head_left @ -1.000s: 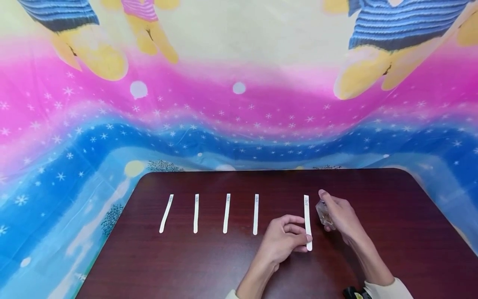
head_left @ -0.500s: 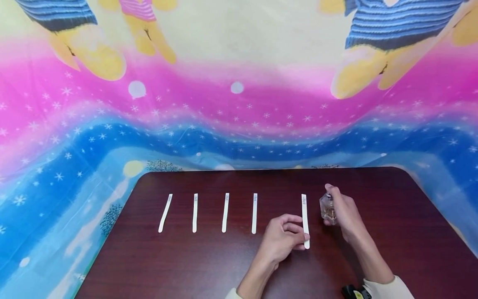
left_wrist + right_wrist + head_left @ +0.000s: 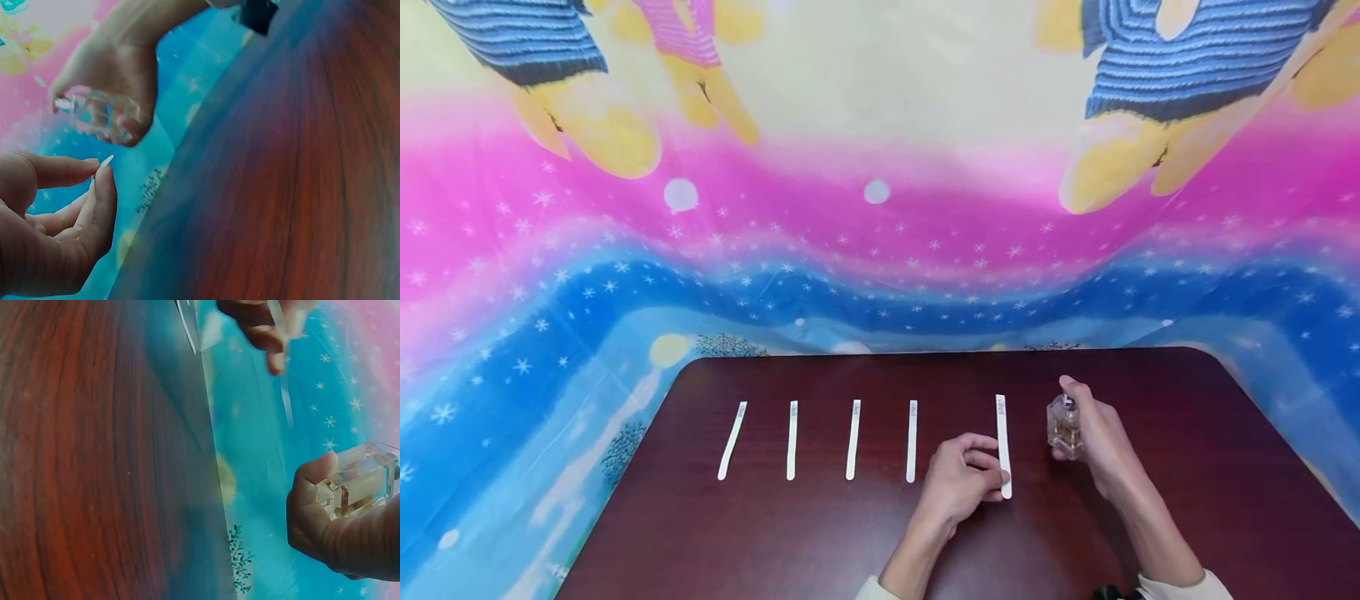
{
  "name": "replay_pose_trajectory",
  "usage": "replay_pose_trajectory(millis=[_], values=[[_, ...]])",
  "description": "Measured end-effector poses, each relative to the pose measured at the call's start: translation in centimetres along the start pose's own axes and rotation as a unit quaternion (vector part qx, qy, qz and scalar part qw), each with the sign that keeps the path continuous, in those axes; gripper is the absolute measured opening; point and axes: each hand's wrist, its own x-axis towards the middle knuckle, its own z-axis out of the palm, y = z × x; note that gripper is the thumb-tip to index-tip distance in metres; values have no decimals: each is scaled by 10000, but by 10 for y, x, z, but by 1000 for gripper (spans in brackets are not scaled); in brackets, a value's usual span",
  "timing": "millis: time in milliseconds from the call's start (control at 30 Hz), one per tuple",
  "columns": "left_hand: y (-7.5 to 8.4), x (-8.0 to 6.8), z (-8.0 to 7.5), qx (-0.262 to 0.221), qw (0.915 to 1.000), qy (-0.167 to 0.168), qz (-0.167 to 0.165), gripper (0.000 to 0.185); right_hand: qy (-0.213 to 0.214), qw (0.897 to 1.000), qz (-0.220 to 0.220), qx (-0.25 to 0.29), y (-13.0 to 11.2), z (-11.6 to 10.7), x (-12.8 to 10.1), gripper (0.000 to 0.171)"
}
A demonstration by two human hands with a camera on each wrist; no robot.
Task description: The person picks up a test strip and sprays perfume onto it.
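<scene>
Step in hand: scent bottle presented to test strip.
Left hand point(image 3: 961, 482) pinched the strip point(image 3: 1002, 433); right hand point(image 3: 1093, 433), at its 3 o'clock, gripped the bottle point(image 3: 1063, 427). Next move likely needed nozzle alignment.

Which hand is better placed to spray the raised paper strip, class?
Probably the right hand: it grips the perfume bottle with a finger atop its sprayer, beside the paper strip. The left hand pinches that strip's near end.

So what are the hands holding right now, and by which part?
The left hand pinches the near end of a white paper strip. The right hand grips a small clear glass bottle around its body, forefinger on top.
</scene>
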Motion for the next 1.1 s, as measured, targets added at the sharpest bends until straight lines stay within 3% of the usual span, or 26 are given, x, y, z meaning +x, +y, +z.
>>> replay_pose_trajectory(millis=[400,667,1100], values=[[-10,20,-2,702,9966,426,-43,34,26,9997,91,216,-3,-2,-2,63],[-11,23,-2,1079,9919,624,-226,31,-12,9998,143,139,-2,-2,-3,60],[-10,29,-4,2107,9733,904,-79,31,-120,9995,92,279,-2,-2,-5,61]])
